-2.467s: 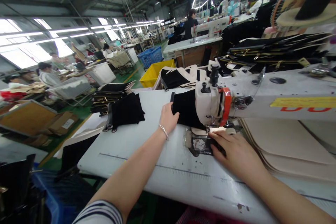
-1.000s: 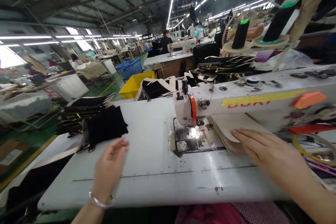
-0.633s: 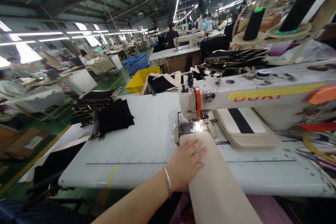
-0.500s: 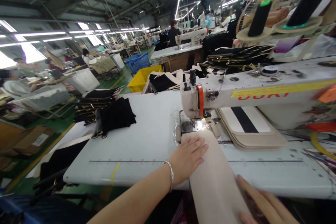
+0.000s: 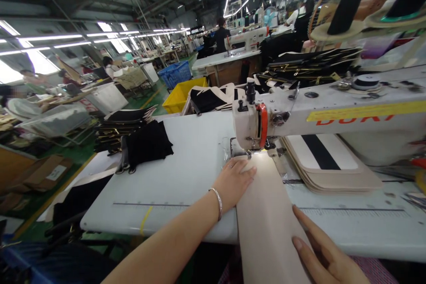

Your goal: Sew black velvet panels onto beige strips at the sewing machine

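Note:
A long beige panel (image 5: pixel 269 213) runs from the sewing machine (image 5: pixel 253 124) down over the table's front edge. Its far end lies at the presser foot, under the bright machine light. My left hand (image 5: pixel 233 182), with a bracelet at the wrist, lies flat on the panel's left side close to the needle area, fingers stretched out. Along the panel's right edge is my right hand (image 5: pixel 319 248), thumb on the surface and the other fingers at the edge, partly hidden, so the panel is between them.
Beige panels with a black stripe (image 5: pixel 321 153) are stacked under the machine arm. Black pieces (image 5: pixel 146 146) lie at the table's left end. Beyond the white table (image 5: pixel 159 186) stand a yellow crate (image 5: pixel 181 95) and a blue basket (image 5: pixel 175 74). Several people work farther back.
The panel's far end has moved forward to the presser foot. My left hand has gone forward and slightly left with it. My right hand has moved in against the panel's edge.

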### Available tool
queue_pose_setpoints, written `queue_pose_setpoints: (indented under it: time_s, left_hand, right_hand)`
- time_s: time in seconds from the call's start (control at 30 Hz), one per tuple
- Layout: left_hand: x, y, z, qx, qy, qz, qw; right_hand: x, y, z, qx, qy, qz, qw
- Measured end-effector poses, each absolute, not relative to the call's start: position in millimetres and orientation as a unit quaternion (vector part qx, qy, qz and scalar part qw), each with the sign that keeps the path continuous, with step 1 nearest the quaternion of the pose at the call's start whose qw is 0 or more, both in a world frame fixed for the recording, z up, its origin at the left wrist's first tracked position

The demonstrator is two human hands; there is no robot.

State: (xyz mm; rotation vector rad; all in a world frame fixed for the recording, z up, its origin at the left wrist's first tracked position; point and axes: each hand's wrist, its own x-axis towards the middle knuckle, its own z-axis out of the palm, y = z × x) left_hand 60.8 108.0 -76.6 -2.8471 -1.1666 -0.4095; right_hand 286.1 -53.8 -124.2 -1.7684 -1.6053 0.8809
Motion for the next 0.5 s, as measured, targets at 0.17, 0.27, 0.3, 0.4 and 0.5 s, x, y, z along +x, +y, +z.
queue_pose_setpoints:
  time_s: [0.17,0.27,0.3,0.4,0.5]
  left_hand:
    - [60.5,114.8,-77.1,-0.917,-0.369,-0.148,0.014]
    - [61.1,117.2,-77.0,-0.917,-0.367,-0.158,0.005]
    - [61.9,117.5,-77.6,-0.915,-0.368,-0.163,0.0]
    - [64.3,117.9,-80.1,-0.909,-0.374,-0.18,-0.023]
    - [52.9,122.4,-78.3,-0.916,-0.349,-0.185,-0.069]
  right_hand:
    - [287.0,-48.0,-123.4,-0.665,-0.606,0.328,0.289]
    - [284.0,-46.7,-119.2,-0.668,-0.608,0.317,0.288]
    - [282.4,-45.9,-117.3,-0.667,-0.612,0.309,0.291]
    - [280.8,-43.9,-116.4,-0.663,-0.623,0.286,0.3]
    - [294.6,-43.4,-134.4,-0.653,-0.647,0.249,0.305]
